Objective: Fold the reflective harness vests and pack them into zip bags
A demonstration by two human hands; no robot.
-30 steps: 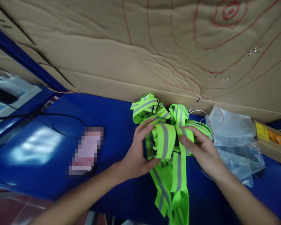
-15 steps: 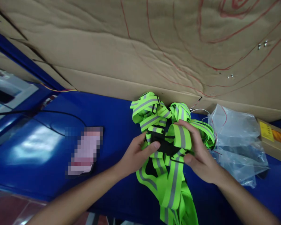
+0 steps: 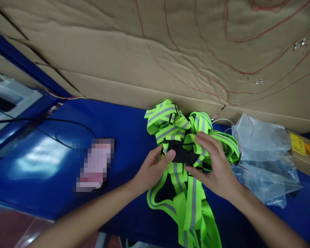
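Note:
A bundle of fluorescent yellow-green reflective straps [image 3: 192, 203] with grey stripes lies on the blue table, its lower ends trailing to the front edge. In its middle is a flat black piece [image 3: 183, 155], possibly a buckle or pad. My left hand [image 3: 152, 168] pinches this piece's left end, thumb on top and fingers behind. My right hand [image 3: 217, 165] curls round the right end, its fingers over a strap loop and its thumb beneath at the black piece's lower edge. Coiled straps [image 3: 161, 119] rest just beyond both hands.
A pixelated phone-like object [image 3: 95, 165] lies left on the blue table [image 3: 129, 127], near black cables [image 3: 67, 121]. Clear plastic bags [image 3: 266, 144] and a box with a yellow label [image 3: 303, 148] stand right. A cardboard wall [image 3: 113, 62] with red lines rises behind.
My right hand has shifted its thumb leftward to the black piece, and the strap loop under its fingers has been pushed lower. The black piece shows more fully. My left hand keeps its grip.

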